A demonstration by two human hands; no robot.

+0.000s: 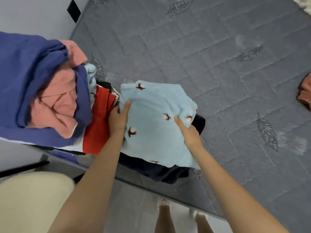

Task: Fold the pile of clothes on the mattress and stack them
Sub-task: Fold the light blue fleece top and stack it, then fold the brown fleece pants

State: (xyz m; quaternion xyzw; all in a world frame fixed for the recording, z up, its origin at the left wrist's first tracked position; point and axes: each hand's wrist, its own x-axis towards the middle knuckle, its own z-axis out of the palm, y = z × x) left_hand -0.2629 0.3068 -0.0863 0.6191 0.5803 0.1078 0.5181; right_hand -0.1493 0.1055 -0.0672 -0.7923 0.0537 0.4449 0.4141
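While both bare arms reach up from six o'clock, the light blue fleece garment (151, 125), dotted with small brown-and-white cotton-boll motifs, sits between the two hands near the middle of the view. The left hand (118, 119) grips its edge at nine o'clock: the thumb lies straight on top of the fleece, pointing toward twelve, and the fingers go under the edge, out of sight. The right hand (188, 130) grips a bunched fold at the garment's three o'clock side, thumb pressed on top and fingers curled beneath. From the left hand the fleece spreads toward three o'clock; from the right hand it spreads toward nine and ten. Its lower part drapes toward six o'clock over a dark navy garment (165, 172), which lies under it at the near edge of the grey quilted mattress (235, 81), whose cover bears stitched leaf figures. Just beside the left hand, at nine o'clock of it, lies a red garment (99, 125), part of the pile of clothes (80, 101) at nine o'clock in the view; a blue garment (25, 73) wraps round a salmon-pink garment (57, 105) on top of that pile. Well apart, at three o'clock on the mattress, a rust-coloured cloth (304, 96) is cut by the frame edge
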